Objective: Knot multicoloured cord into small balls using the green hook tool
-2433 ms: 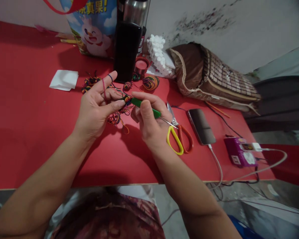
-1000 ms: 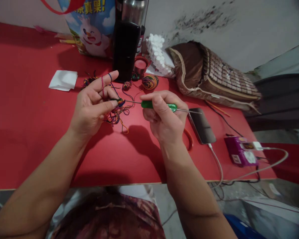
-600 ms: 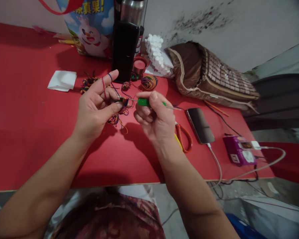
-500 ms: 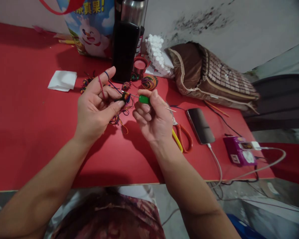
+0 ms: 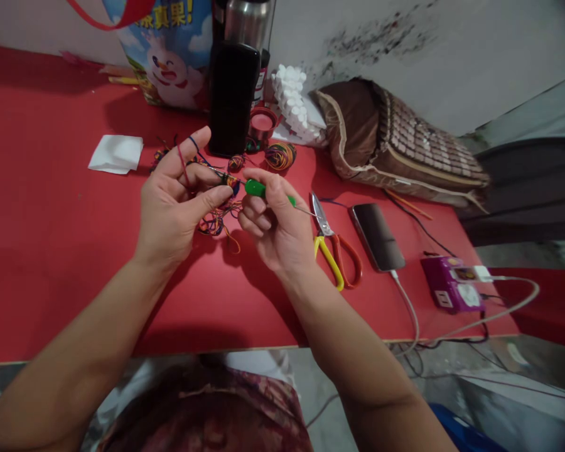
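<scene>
My left hand [image 5: 172,204] is raised over the red table [image 5: 51,207], pinching a small multicoloured thread piece [image 5: 229,182] between thumb and fingers. Red and blue threads wrap round its outstretched index finger. My right hand [image 5: 275,226] is closed on a green-handled crochet hook [image 5: 257,189]. The hook's thin metal shaft runs through the thread piece and its tip pokes out to the left of it. Loose coloured threads [image 5: 214,221] hang from the piece onto the table below.
Yellow and red scissors [image 5: 333,248] lie right of my right hand, beside a phone [image 5: 377,236] on a charging cable and a purple power strip [image 5: 452,290]. Behind stand a black flask [image 5: 231,94], a printed bag [image 5: 172,50], thread coils [image 5: 279,155], a white tissue [image 5: 115,154] and a brown cushion [image 5: 395,144].
My right hand has slid left with the hook, pushing its shaft further through the thread piece. The scissors, partly hidden by the hand before, now show in full.
</scene>
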Demonstrator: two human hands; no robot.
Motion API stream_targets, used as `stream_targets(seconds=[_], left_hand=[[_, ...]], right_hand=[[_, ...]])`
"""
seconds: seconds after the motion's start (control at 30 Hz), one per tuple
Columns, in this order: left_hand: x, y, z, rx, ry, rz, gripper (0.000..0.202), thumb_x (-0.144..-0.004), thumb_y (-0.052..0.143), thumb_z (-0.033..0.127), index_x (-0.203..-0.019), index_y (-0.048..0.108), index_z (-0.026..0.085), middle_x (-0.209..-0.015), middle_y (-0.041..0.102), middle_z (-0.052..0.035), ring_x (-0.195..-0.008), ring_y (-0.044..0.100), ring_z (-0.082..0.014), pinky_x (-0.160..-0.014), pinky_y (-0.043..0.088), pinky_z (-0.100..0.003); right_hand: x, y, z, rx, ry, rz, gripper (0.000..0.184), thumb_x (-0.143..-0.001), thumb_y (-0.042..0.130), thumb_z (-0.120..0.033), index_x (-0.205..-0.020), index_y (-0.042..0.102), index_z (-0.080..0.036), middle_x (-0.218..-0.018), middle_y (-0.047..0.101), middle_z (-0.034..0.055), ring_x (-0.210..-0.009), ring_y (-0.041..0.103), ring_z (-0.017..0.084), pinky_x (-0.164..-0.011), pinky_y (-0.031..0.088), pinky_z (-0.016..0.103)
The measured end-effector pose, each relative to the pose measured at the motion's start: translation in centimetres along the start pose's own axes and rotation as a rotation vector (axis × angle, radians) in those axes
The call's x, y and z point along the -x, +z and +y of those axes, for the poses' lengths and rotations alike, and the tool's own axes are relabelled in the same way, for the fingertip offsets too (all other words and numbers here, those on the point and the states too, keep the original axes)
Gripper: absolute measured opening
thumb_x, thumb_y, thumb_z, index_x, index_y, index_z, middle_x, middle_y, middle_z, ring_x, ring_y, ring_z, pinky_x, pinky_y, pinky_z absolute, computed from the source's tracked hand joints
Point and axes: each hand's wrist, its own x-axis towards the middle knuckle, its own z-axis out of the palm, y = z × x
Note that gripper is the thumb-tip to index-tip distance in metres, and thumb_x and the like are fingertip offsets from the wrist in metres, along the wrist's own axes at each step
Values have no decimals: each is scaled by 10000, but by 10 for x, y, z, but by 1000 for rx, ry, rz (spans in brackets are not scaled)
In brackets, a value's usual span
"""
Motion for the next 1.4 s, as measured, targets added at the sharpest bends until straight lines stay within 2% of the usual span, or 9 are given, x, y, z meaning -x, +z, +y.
stream_targets(seconds=[0.13,0.37,0.5,0.63,0.73,0.97,1.13,1.3,1.4], left_hand=[[0,-1,0,42,-29,11,673,-762,1009,267,-1376,742,341,-864,749,18,-883,758,-224,-808,654,-396],[-1,0,-2,79,-16,-1,685,-748,1037,337,-1367,747,376,-880,737,18,-931,767,-217,-831,666,-373],[-1,1,1,100,-8,30,689,-738,1047,315,-1364,762,353,-859,724,34,-881,747,-191,-831,652,-365],[0,3,5,122,-27,50,662,-725,1049,281,-1329,789,357,-851,716,48,-828,713,-166,-821,645,-362],[1,2,4,89,-14,52,672,-738,1040,311,-1353,774,371,-861,724,31,-848,724,-189,-814,648,-378],[-1,-4,-1,54,-30,-34,739,-799,1009,344,-1467,695,365,-933,753,13,-958,746,-225,-801,633,-386],[-1,-1,-2,52,16,14,750,-762,1015,322,-1445,705,352,-853,715,35,-848,711,-184,-796,624,-355],[2,3,-1,-53,-3,-45,739,-830,946,257,-1501,662,382,-838,718,23,-836,723,-210,-724,602,-362],[4,5,-8,-26,54,-67,736,-837,955,230,-1496,672,392,-854,721,43,-810,699,-160,-697,556,-315]], right_hand=[[1,-1,2,99,-73,5,330,-968,779,-582,-1107,794,-282,-676,432,-78,-516,292,82,-475,358,239],[-1,-7,6,91,-194,-105,224,-1011,763,-453,-1104,874,-282,-666,464,-66,-512,333,73,-509,385,256],[1,-5,3,118,-171,-121,251,-1024,741,-480,-1069,873,-271,-713,473,-48,-523,326,79,-509,401,279],[4,-2,0,162,-112,-46,319,-980,762,-588,-981,823,-275,-710,460,-39,-542,364,103,-515,439,296],[4,-2,0,179,-83,-6,379,-948,770,-649,-1002,800,-276,-722,488,-35,-564,391,110,-511,438,284],[0,1,-1,98,-73,-30,350,-950,796,-599,-939,823,-251,-680,469,-58,-527,290,76,-479,365,248],[0,0,-1,120,-70,-3,355,-926,806,-623,-942,827,-269,-680,467,-61,-523,282,83,-480,354,262],[5,-4,3,231,-126,6,343,-978,760,-601,-1046,829,-273,-700,485,-41,-566,410,117,-555,446,298],[8,-7,8,452,-236,80,349,-992,731,-619,-1077,821,-292,-813,618,14,-745,599,179,-703,560,348]])
